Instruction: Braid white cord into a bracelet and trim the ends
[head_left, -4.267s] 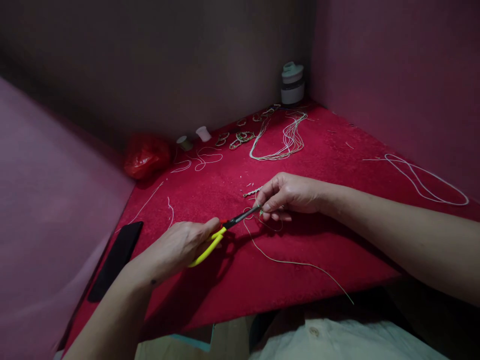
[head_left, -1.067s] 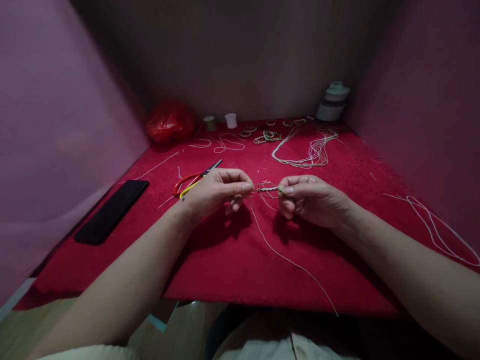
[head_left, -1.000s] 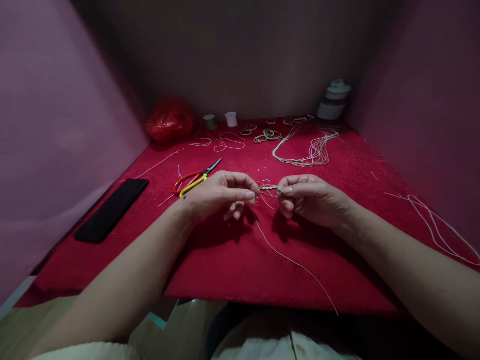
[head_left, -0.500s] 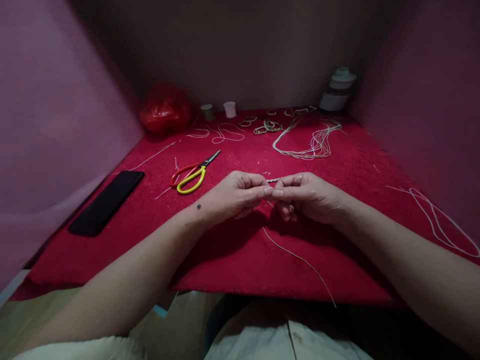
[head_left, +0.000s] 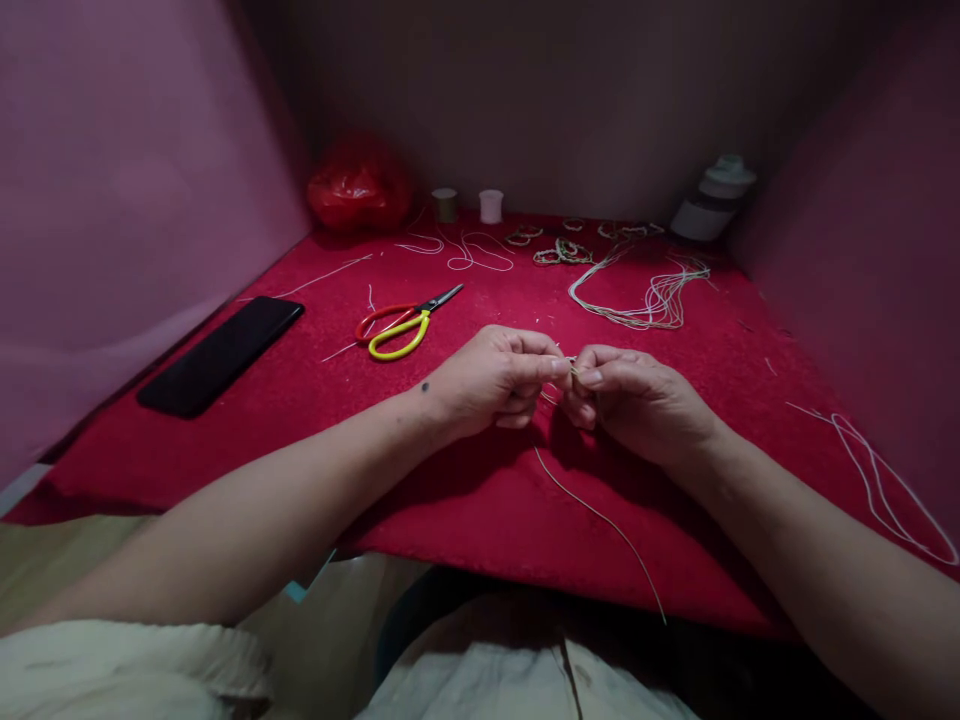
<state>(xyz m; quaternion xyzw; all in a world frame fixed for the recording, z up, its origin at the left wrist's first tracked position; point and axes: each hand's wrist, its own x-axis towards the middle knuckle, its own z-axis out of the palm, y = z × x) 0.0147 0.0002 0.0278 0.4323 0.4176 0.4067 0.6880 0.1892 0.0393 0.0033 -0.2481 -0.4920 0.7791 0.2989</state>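
Just above the red cloth, my left hand (head_left: 517, 378) pinches a thin cord (head_left: 574, 370) between thumb and forefinger. Facing it, my right hand (head_left: 630, 390) is closed on the same cord, its thumb and forefinger almost touching the left fingertips. A short bit of braided pale cord shows behind the fingertips; most of the work is hidden by the fingers. One loose olive cord end (head_left: 600, 515) trails down toward the table's front edge. Scissors (head_left: 401, 330) with one red and one yellow handle lie to the left of my hands.
A black phone (head_left: 221, 355) lies at the left. Behind stand a red plastic bag (head_left: 360, 185), a green spool (head_left: 445, 206), a white spool (head_left: 491, 206) and a bottle (head_left: 712, 200). Looped cords (head_left: 637, 300) and braided rings (head_left: 562, 252) lie toward the back; white cord (head_left: 877, 470) lies right.
The view has shifted, so the table's things sit a little differently. My fingertips have parted slightly, and cord now shows between them where thumbs were touching before.
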